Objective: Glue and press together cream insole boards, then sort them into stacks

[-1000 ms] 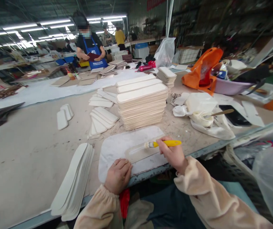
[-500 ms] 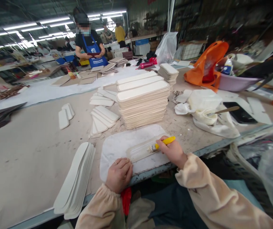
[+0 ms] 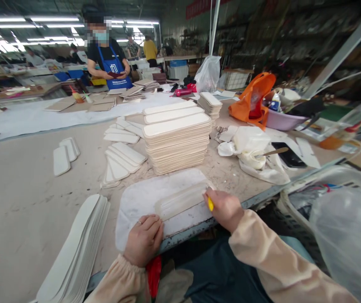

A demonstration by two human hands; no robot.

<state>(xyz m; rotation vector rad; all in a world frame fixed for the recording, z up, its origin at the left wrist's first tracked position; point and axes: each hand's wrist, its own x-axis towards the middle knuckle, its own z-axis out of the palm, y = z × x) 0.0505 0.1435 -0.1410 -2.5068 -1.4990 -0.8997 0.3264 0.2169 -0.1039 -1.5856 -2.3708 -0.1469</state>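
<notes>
A pale rounded strip [image 3: 180, 200] lies on a white sheet [image 3: 133, 198] near the table's front edge, its surface streaked. My right hand [image 3: 224, 207] is closed round a brush with a yellow handle [image 3: 211, 204], at the strip's right end; the bristles are mostly hidden. My left hand [image 3: 144, 240] rests at the strip's left end, fingers bent together and touching its corner; whether they pinch it cannot be made out. Behind the sheet rises a tall stack of cream strips [image 3: 177, 143]. A fanned pile of long white strips [image 3: 76, 252] lies to the left.
Smaller white pieces [image 3: 61, 160] lie at the left and beside the stack. To the right are a plastic-wrapped tub of white paste [image 3: 252, 153] with a stick, a phone [image 3: 289, 155], an orange bag [image 3: 251, 101] and a purple basin [image 3: 284, 120]. A person in a blue apron [image 3: 112, 63] stands across the table.
My right hand has turned the brush, so its yellow handle now points down toward me, and the brush is at the strip's right end. The camera view has shifted; my left hand stays by the left end.
</notes>
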